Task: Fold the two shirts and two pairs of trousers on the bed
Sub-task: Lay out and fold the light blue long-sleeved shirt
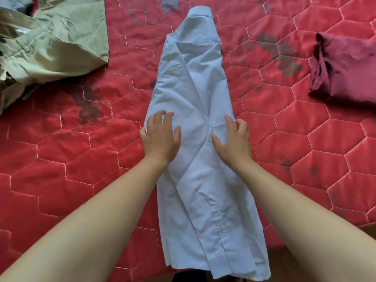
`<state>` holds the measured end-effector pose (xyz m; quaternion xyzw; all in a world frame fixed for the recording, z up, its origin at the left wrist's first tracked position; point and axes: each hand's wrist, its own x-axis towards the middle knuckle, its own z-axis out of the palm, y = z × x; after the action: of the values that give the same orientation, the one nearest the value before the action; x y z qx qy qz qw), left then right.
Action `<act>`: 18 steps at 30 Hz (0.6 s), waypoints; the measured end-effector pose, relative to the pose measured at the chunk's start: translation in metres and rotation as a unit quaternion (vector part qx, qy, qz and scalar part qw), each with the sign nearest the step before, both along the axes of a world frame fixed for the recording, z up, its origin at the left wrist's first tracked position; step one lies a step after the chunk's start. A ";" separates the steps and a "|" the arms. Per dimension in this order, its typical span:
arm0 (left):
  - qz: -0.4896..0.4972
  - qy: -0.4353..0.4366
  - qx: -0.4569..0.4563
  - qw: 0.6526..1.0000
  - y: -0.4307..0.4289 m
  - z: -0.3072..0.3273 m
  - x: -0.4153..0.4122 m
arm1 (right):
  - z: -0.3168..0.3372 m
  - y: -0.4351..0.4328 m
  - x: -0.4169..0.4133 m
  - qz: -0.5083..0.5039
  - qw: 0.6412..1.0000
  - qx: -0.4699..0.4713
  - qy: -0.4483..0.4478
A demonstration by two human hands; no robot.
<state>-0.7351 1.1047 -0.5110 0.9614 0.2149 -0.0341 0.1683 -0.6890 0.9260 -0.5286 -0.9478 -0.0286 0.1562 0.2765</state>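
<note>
Progress check: 1 maroon garment sits folded at the right of the bed, so that looks done. The pale blue shirt lies lengthwise down the middle, collar far, both sides turned in to a narrow strip, so I judge it about half folded. The khaki trousers are a heap at the far left, unfolded; a 2nd pair I can't make out. The left hand and right hand are over the shirt's mid-length at either edge, fingers spread and slightly curled, gripping nothing.
</note>
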 end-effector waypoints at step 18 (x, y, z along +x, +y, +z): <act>0.029 -0.028 -0.119 0.992 0.077 -0.035 0.166 | -0.028 0.066 0.217 0.009 0.988 0.153 -0.031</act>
<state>-0.5688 1.1815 -0.5464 0.9284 0.2328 -0.0280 0.2884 -0.4716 0.9923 -0.5563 -0.8986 -0.0696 0.1234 0.4153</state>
